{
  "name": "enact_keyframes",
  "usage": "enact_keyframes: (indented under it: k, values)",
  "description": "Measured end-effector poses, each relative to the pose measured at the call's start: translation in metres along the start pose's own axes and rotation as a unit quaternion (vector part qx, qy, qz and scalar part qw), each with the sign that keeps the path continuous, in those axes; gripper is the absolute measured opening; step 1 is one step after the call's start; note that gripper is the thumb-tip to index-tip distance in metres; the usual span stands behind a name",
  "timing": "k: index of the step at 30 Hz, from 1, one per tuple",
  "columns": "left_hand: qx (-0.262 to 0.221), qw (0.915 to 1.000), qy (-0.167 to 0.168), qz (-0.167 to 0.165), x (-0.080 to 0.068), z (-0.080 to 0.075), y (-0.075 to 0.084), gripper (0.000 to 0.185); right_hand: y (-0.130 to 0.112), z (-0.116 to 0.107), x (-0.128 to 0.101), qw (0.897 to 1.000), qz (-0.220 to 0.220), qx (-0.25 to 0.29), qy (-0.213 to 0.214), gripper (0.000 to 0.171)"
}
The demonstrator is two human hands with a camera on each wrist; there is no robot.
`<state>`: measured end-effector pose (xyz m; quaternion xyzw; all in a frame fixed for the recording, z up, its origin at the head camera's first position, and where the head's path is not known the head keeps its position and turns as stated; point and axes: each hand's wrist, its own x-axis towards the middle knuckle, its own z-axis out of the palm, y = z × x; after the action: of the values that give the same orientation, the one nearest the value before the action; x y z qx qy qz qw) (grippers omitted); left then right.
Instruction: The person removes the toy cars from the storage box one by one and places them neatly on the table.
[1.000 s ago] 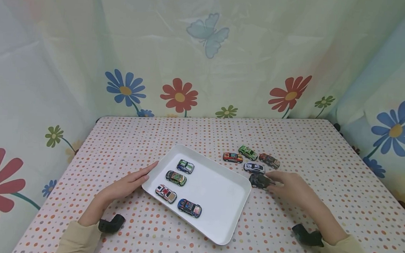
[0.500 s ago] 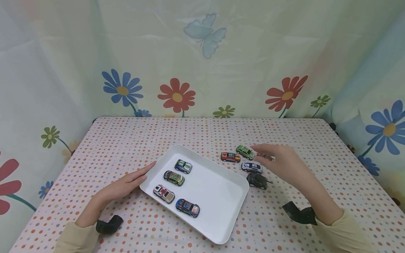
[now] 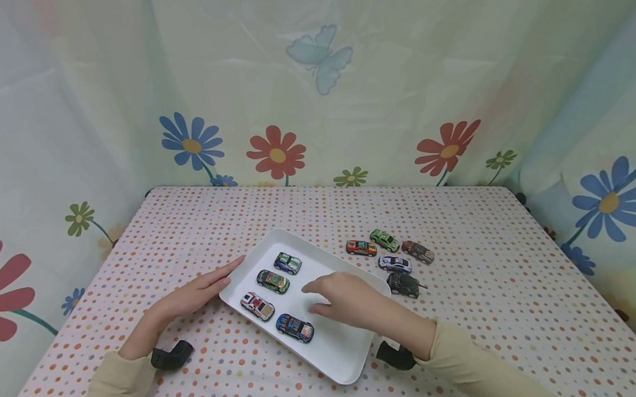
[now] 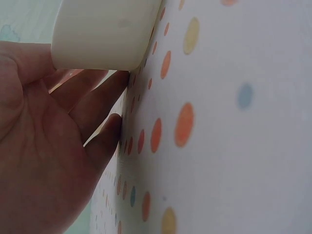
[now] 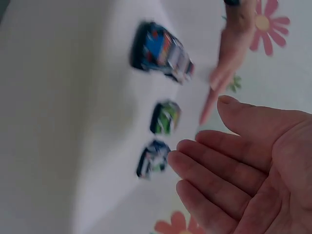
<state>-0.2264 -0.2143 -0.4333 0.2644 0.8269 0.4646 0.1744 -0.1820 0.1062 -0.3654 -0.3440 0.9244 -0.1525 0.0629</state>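
Observation:
My left hand lies with extended fingers against the left side of a white tray; the left wrist view shows its fingertips at the tray's wall. My right hand hovers over the middle of the tray, fingers relaxed, palm holding nothing in the right wrist view. Inside the tray, toward its left, are a blue-black toy car, a white and red one, a green and black one and a green, white and blue one. The right hand is nearest the blue-black car.
Right of the tray stand more toy vehicles: a black tank-like one, a white car, a red and yellow car, a green car and a brownish-red car. A dotted cloth covers the table.
My right hand has gone from the black vehicle to the brownish-red car, then left over the tray with nothing in it. The left hand and the vehicles have stayed in place.

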Motion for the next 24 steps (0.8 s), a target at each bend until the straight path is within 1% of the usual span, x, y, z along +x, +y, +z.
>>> enact_keyframes:
  k: [4,9,13,18,24]
  values:
    - [0.001,1.0,0.002,-0.003,0.0,0.0,0.001,0.047,-0.007,0.013,0.002,0.999,-0.004,-0.004,-0.04,0.038]
    - [-0.002,1.0,0.001,-0.006,0.0,0.0,0.002,0.048,-0.01,0.024,0.002,0.997,-0.005,-0.034,-0.063,0.039]
    - [-0.003,1.0,-0.002,-0.005,0.0,0.0,0.002,0.047,-0.013,0.03,0.002,0.996,-0.008,-0.062,-0.062,0.035]
    - [-0.003,1.0,0.0,-0.004,-0.001,-0.001,0.001,0.047,-0.018,0.036,0.004,0.995,-0.009,-0.08,-0.057,0.034]
    - [-0.004,1.0,-0.001,-0.002,0.0,0.0,0.0,0.047,-0.02,0.04,0.005,0.993,-0.01,-0.111,-0.043,0.024]
